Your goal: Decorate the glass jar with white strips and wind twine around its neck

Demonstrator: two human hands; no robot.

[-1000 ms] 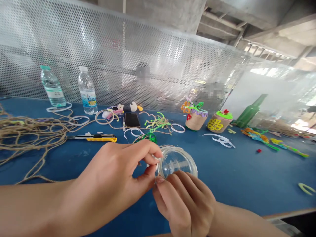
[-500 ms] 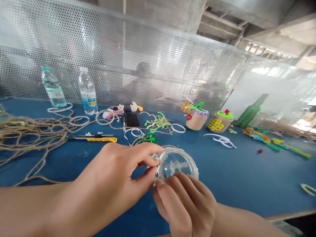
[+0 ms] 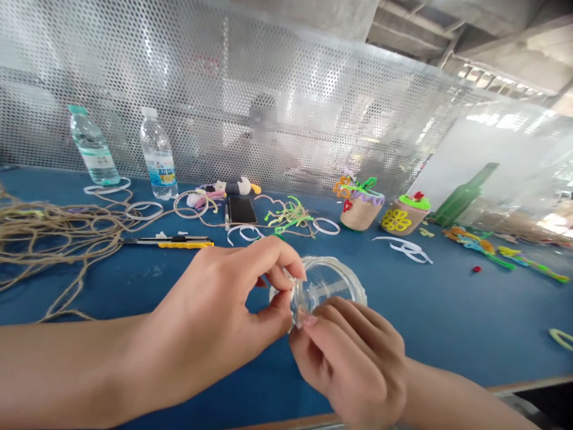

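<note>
A clear round jar (image 3: pixel 342 275) stands on the blue table with its open rim toward the camera. At its left edge my left hand (image 3: pixel 237 292) is pinched, thumb against forefinger, on something I cannot make out. My right hand (image 3: pixel 353 352) is closed at the jar's near rim, its thumb and forefinger pressed together close to the left fingertips. What lies between the right fingers is too small to tell. Both hands hide part of the jar's near left side.
Twine (image 3: pixel 54 239) and a yellow cutter (image 3: pixel 185 242) lie left. Behind are two water bottles (image 3: pixel 159 158), a phone (image 3: pixel 240 210) and curly green pieces (image 3: pixel 290 218). Two twine-wrapped pots (image 3: pixel 362 214), white strips (image 3: pixel 409 249) and a green bottle (image 3: pixel 463 197) are at right.
Both hands have shifted slightly right, the right one a little more. The left fingers have moved up and over the jar's left rim, and the jar appears slightly turned.
</note>
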